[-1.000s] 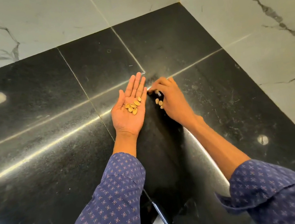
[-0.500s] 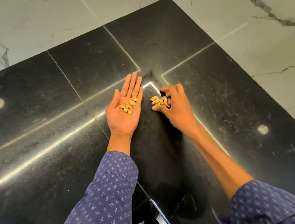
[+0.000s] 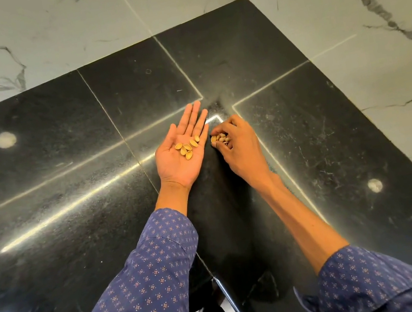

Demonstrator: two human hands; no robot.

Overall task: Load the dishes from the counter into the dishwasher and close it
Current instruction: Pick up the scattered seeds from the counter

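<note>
L hand (image 3: pixel 182 154) lies palm-up on the black counter (image 3: pixel 67 179), fingers straight & pressed together, five nut shells (image 3: pixel 187 148) loose on the palm. R hand (image 3: pixel 237 147) just beside it, fingers curled, pinching a bunch of shells (image 3: pixel 219 138) at the fingertips. Marble walls (image 3: pixel 367 20) behind corner. No dishes/dishwasher in view.

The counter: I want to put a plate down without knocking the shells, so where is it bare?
Bare black counter runs wide beside the left hand, and more lies between the right hand and the marble wall. Crowded: the middle, where both hands hold shells.
</note>
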